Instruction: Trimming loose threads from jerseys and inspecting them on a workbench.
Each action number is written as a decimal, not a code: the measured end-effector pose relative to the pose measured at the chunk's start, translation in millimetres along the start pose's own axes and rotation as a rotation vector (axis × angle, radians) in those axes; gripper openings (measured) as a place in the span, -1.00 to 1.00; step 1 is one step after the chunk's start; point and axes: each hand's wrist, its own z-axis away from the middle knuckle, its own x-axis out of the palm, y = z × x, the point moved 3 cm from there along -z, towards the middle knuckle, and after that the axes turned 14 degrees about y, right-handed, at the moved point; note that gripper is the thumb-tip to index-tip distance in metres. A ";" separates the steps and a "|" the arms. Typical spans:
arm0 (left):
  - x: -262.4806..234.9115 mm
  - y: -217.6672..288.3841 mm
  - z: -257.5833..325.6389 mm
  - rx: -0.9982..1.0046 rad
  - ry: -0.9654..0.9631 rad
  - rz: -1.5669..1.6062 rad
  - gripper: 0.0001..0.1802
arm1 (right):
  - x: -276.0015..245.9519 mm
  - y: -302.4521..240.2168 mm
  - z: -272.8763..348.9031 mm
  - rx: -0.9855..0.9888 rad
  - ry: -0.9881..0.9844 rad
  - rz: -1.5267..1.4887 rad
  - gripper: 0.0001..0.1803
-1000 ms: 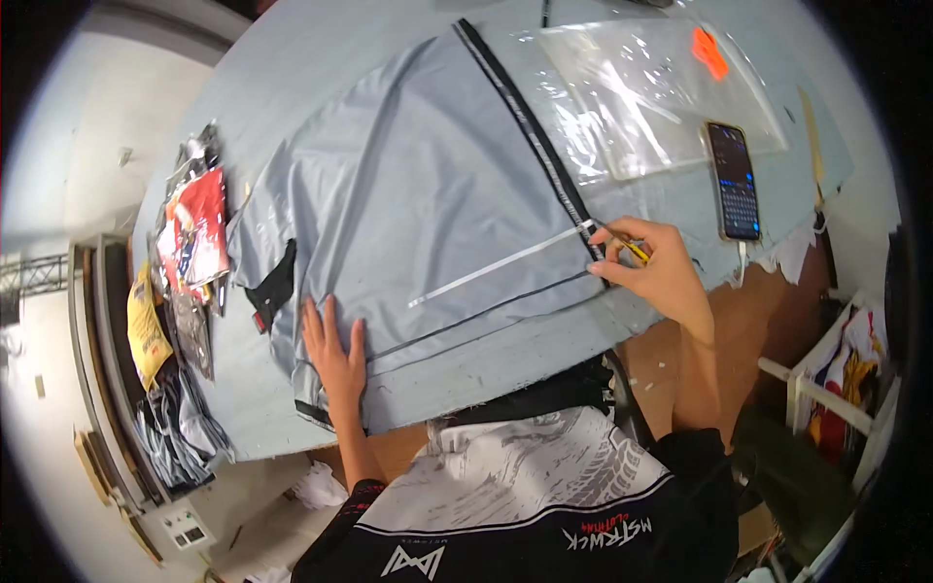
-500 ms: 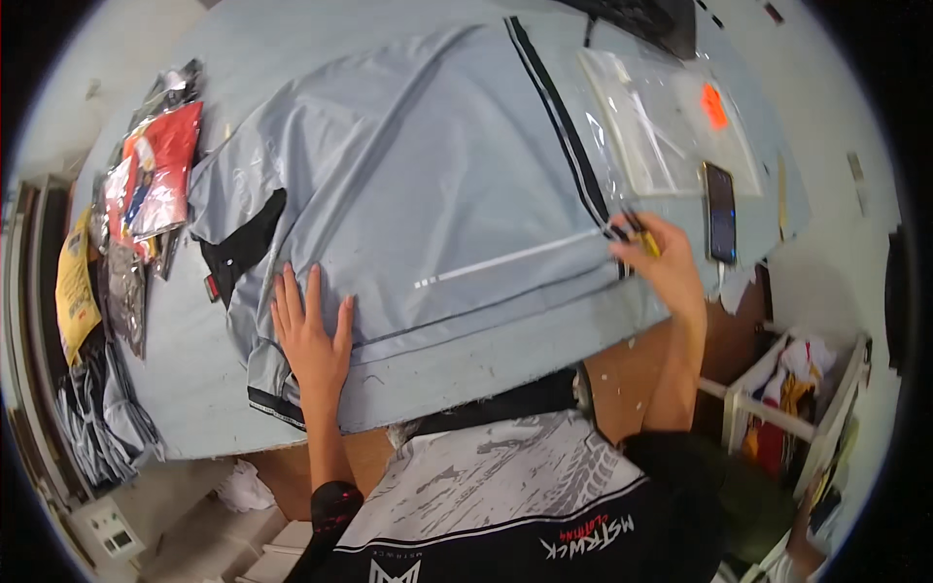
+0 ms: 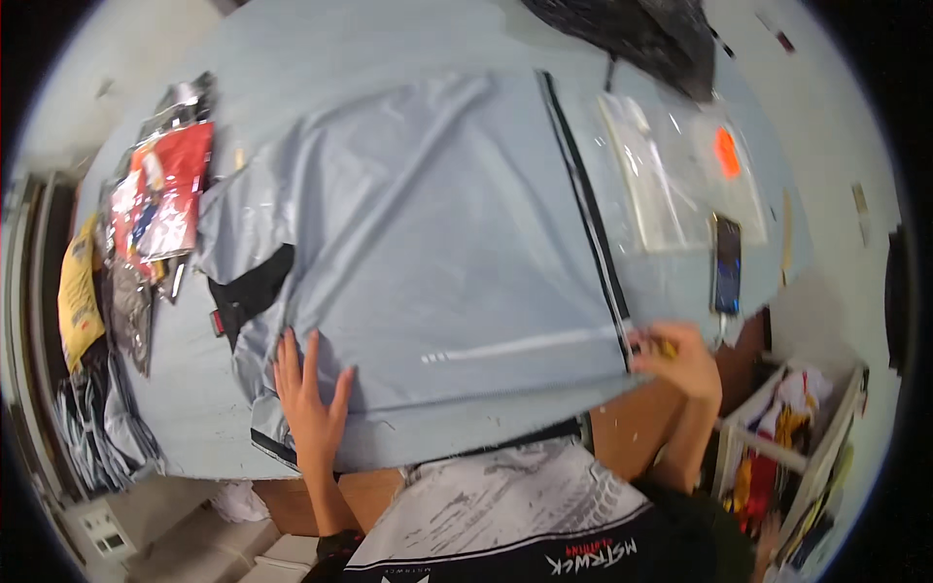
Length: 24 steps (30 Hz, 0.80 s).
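A light grey shirt lies spread on the table, its dark collar opening to the left and its black-and-white striped hem to the right. My left hand rests flat on the shirt near the collar side, fingers spread. At the near end of the hem, my right hand is closed, pinching the hem's corner. A small yellow-and-dark tool shows within that hand; its exact kind is hidden by the fingers. A pale stripe runs along the shirt towards the right hand.
Clear plastic bags with an orange sticker lie at the right, beside a phone. A black bag sits at the far edge. Packed garments line the left side. A white-framed bin of clothes stands at lower right.
The whole view has shifted, so the table sits lower in it. My right hand has drawn the hem's near corner towards me, and my left hand stays flat on the shirt.
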 end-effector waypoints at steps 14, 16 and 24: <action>9.5 48.5 -125.5 0.213 0.226 0.238 -0.58 | -12.5 -65.1 -232.9 -0.378 0.642 -0.117 -0.67; 37.0 60.4 -158.3 0.284 0.229 0.300 -0.61 | -13.0 -53.3 -306.4 -0.284 0.739 0.003 -0.62; 59.8 107.6 -192.3 0.226 0.218 0.682 -0.65 | 64.3 -94.4 -324.9 -0.511 0.606 -0.383 -0.62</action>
